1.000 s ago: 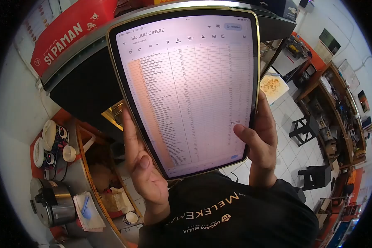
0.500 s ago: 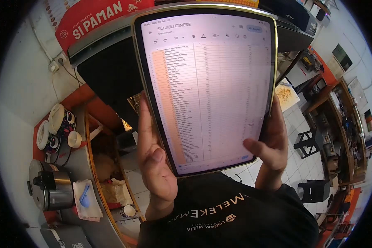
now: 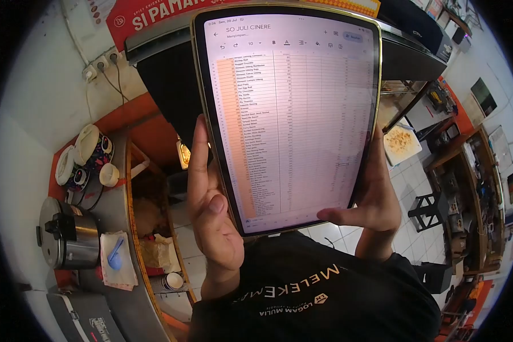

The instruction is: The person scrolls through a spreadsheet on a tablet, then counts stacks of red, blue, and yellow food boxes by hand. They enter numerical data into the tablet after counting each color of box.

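Upright in front of my chest is a tablet (image 3: 302,125) in a yellowish-edged case. Its lit screen shows a spreadsheet titled "SO JULI CINERE", with an orange column down the left side. My left hand (image 3: 215,222) grips the lower left edge, thumb bent at the side and the other fingers reaching up and behind. On the opposite edge, my right hand (image 3: 379,199) supports the tablet, its thumb lying across the lower right of the screen. The fingers behind the tablet are hidden.
To the left, a counter (image 3: 148,296) bears a rice cooker (image 3: 68,233) and a blue spoon (image 3: 115,255) on paper. A tray of food (image 3: 400,143) and a black stool (image 3: 426,212) are to the right. Behind the tablet hangs a red banner (image 3: 154,20).
My right thumb has moved left along the bottom of the screen. The view has shifted slightly, and the tablet sits a little higher in it. Both hands still hold the tablet.
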Available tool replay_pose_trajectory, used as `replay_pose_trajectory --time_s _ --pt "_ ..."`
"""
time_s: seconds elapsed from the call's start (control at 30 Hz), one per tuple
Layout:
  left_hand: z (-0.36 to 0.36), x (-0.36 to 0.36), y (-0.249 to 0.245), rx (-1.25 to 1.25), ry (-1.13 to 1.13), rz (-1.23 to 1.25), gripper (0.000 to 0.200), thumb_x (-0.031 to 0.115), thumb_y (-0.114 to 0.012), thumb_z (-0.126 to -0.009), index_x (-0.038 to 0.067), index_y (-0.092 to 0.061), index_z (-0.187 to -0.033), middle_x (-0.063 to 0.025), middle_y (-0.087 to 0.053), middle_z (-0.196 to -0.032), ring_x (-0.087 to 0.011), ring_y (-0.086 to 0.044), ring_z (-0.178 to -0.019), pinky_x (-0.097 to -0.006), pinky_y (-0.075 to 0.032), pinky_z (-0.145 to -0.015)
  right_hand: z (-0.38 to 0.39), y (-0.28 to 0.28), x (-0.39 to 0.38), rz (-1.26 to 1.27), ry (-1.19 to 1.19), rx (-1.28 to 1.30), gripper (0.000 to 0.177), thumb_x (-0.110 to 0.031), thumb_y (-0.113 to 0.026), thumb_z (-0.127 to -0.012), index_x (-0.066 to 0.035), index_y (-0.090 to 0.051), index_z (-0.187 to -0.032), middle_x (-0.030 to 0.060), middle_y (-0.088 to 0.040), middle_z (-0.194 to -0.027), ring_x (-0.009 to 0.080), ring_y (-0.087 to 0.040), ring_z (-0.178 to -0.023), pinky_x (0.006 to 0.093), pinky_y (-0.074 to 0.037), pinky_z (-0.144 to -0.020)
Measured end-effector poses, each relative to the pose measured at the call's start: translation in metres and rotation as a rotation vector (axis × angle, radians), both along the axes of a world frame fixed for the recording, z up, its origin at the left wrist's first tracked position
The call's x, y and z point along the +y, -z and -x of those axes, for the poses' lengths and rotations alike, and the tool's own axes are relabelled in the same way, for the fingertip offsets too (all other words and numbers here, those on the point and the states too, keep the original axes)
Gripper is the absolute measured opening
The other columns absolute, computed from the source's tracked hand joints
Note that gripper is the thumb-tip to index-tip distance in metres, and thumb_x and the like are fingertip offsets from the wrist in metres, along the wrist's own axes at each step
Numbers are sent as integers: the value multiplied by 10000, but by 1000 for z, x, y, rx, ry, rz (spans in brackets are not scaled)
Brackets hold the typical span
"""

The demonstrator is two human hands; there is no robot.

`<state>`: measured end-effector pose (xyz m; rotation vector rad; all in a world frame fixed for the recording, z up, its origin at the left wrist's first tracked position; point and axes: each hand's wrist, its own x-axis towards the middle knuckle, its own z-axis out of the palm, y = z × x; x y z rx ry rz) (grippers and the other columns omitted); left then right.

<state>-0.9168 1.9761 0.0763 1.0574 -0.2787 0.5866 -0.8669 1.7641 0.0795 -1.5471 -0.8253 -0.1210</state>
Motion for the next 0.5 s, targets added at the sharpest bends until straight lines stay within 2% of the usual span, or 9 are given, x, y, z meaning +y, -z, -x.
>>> replay_pose_trajectory --time_s 0.2,0.3,0.5 --pt "6 -3 -4 -10 -19 -26 886 369 -468 -840 -96 -95 -1496 -274 -274 -1517 -279 -391 -1364 -372 -301 -1127 12 -13 9 -285 -68 244 999 2 -703 -687 12 -124 -1502 228 -442 -1373 323 -435 -1309 430 -339 -1090" --pt "8 -4 -2 -41 -18 -32 860 342 -449 -853 -104 -88 -1493 -280 -287 -1510 -280 -416 -1345 -376 -315 -1118 12 -13 8 -317 -66 287 850 6 -648 -733 8 -215 -1464 194 -496 -1304 289 -482 -1250 403 -345 -1078" --pt "6 -14 4 -68 -56 -29 848 331 -440 -858 -116 -88 -1487 -271 -288 -1514 -286 -430 -1334 -380 -326 -1111 10 -7 2 -310 -18 223 716 5 -606 -783 9 -296 -1428 155 -520 -1262 232 -503 -1203 364 -339 -1068"
